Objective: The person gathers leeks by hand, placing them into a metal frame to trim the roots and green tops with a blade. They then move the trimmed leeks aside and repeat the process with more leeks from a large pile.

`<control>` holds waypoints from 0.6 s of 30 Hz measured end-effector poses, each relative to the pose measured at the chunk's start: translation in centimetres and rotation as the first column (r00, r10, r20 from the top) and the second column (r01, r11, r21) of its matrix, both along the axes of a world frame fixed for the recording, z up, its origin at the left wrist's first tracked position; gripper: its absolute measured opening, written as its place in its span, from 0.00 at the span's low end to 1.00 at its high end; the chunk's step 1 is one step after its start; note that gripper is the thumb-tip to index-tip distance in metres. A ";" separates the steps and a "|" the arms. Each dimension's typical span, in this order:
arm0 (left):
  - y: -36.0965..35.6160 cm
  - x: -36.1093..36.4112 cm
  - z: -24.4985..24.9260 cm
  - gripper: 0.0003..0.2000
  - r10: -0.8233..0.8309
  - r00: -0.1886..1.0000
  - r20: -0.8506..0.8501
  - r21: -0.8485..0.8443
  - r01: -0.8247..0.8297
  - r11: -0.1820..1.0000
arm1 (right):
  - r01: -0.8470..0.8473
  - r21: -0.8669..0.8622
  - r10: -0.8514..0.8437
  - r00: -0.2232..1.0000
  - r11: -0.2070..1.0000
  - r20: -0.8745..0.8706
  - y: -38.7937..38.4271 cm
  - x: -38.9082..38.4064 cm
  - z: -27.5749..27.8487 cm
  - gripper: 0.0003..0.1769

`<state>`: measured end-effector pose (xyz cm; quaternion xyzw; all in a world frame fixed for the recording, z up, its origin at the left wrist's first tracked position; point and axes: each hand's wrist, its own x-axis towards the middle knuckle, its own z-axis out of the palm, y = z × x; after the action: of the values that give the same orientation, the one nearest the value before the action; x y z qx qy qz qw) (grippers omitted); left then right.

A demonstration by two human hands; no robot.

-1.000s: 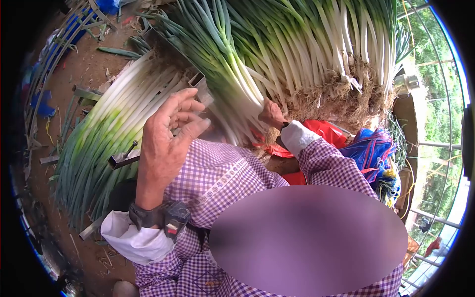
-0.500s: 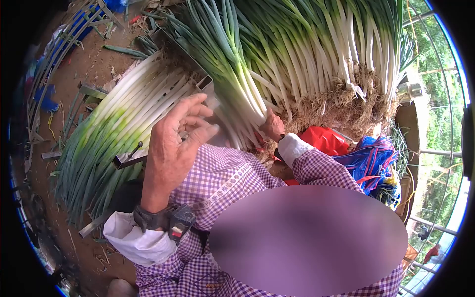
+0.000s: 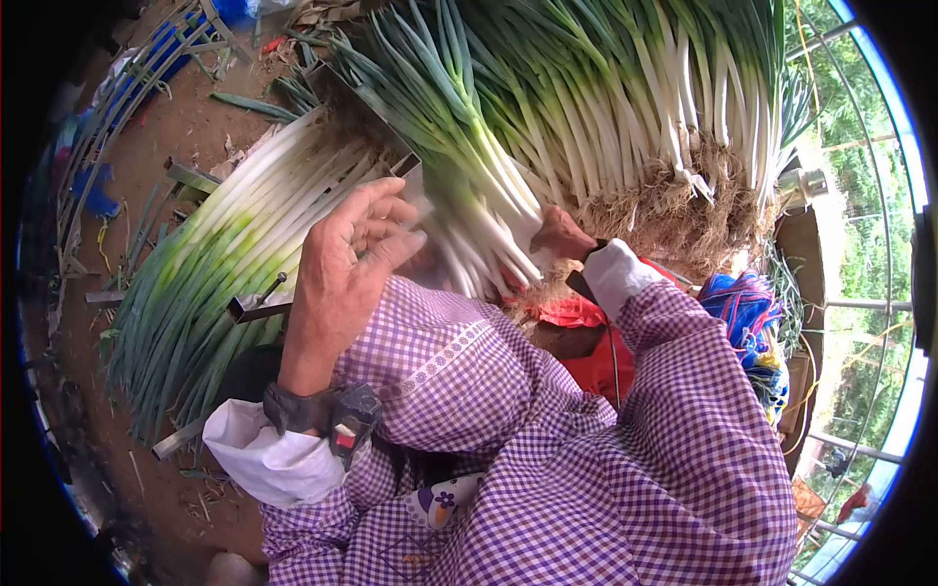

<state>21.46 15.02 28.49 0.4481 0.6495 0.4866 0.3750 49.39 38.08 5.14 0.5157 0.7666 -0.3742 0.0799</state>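
My left hand (image 3: pixel 337 269) is raised over the checked apron, its fingers loosely bent and the thumb apart, with nothing visible in them. Beyond its fingertips a bunch of long green onions (image 3: pixel 469 146) leans with green tops away and white ends towards me. At the white ends is my right hand (image 3: pixel 565 234), fingers closed on a pale green onion stalk (image 3: pixel 528 232); its fingertips are partly hidden. More white stalks (image 3: pixel 479 259) lie below that bunch, slightly blurred.
A big row of rooted green onions (image 3: pixel 635 117) stands at the back right. Another pile (image 3: pixel 234 234) lies on the left by a metal frame (image 3: pixel 259 311). Blue netting or cord (image 3: pixel 738 313) and red plastic (image 3: pixel 601 366) are on the right.
My right hand has moved right, away from the white ends, and the forearm has swung with it. My left hand has stayed almost still. More red plastic shows beneath the right arm.
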 end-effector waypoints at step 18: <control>8.3 17.7 -11.7 0.37 0.426 0.208 0.881 -0.428 -0.037 0.903 | -0.091 -0.417 0.046 0.992 0.904 -0.116 -8.1 8.6 24.6 0.32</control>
<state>39.12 23.34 16.77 -0.1146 0.4107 0.5974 0.6792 57.98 29.99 29.71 0.4388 0.6886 -0.5540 0.1625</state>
